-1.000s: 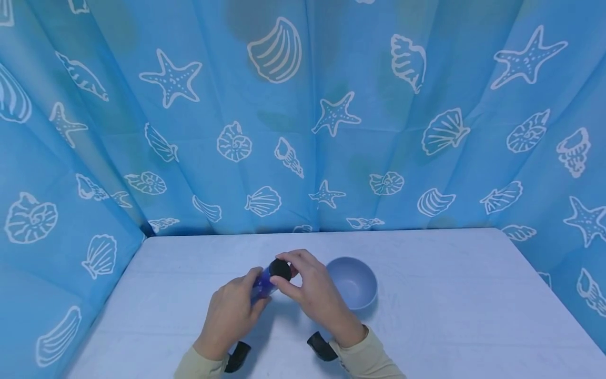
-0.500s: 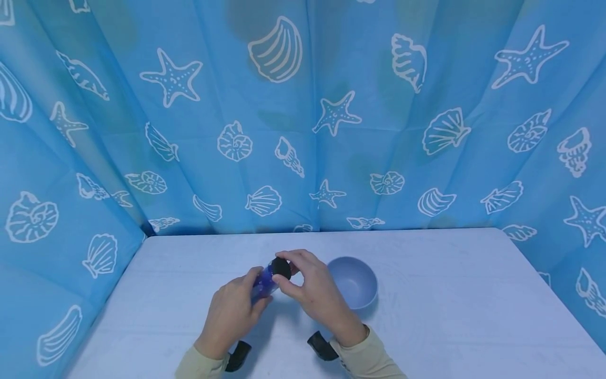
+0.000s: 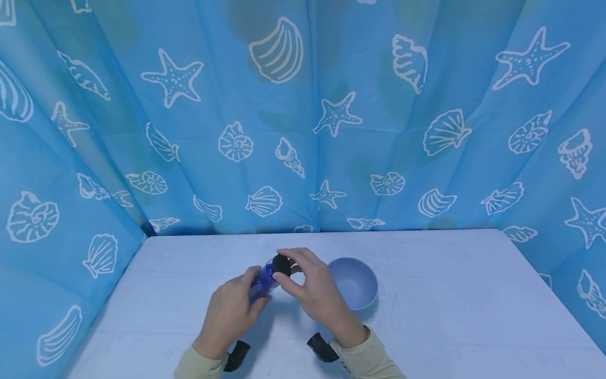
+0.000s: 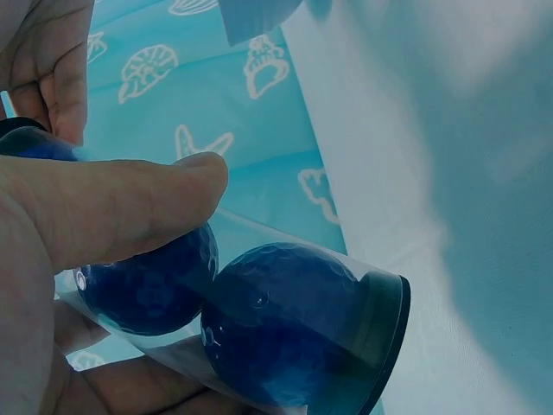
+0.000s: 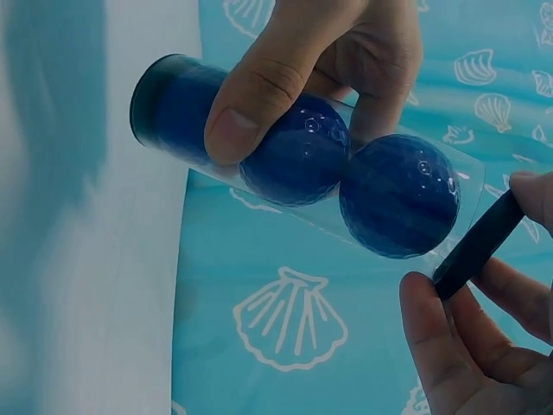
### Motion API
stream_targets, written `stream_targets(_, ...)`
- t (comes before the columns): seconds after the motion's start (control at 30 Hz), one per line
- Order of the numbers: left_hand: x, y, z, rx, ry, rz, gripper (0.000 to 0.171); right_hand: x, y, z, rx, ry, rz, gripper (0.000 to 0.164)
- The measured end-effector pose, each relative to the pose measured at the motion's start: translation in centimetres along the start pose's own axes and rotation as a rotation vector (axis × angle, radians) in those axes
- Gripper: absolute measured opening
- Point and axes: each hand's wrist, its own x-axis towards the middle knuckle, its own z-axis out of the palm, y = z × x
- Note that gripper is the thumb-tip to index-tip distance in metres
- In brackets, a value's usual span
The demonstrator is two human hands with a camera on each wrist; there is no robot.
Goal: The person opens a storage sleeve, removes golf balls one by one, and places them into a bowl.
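Note:
A clear tube [image 3: 262, 284] filled with dimpled blue balls [image 5: 397, 197] is held tilted above the table. My left hand [image 3: 229, 313] grips its body, thumb on one side and fingers around the other. At the upper end, the thumb and fingers of my right hand [image 3: 319, 292] pinch a round black lid [image 5: 479, 246] by its edge. In the right wrist view the lid sits at a slant against the tube's mouth, with one side standing off the rim. A dark base [image 4: 389, 341] closes the lower end.
A blue-purple bowl [image 3: 354, 284] stands on the white table [image 3: 450, 295], just right of my right hand. Behind and beside the table hangs a blue curtain [image 3: 303, 131] with white shell and starfish prints. Black wrist mounts [image 3: 323, 347] jut out below both hands.
The black lid has shifted slightly up and to the right with my right fingers, and more clear rim shows beside it. My left hand stays almost where it was.

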Motion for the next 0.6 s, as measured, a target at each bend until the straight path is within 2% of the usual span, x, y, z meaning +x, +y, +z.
stream_targets(0.3,-0.01,-0.03,0.05,-0.012,-0.009,-0.016,0.056,-0.07,-0.06,-0.26,-0.003,0.041,0.000,0.045)
stream_targets(0.6,0.05,-0.30,0.13,-0.020,0.017,-0.014,0.056,-0.09,0.15,-0.30,-0.053,0.060,-0.005,0.044)
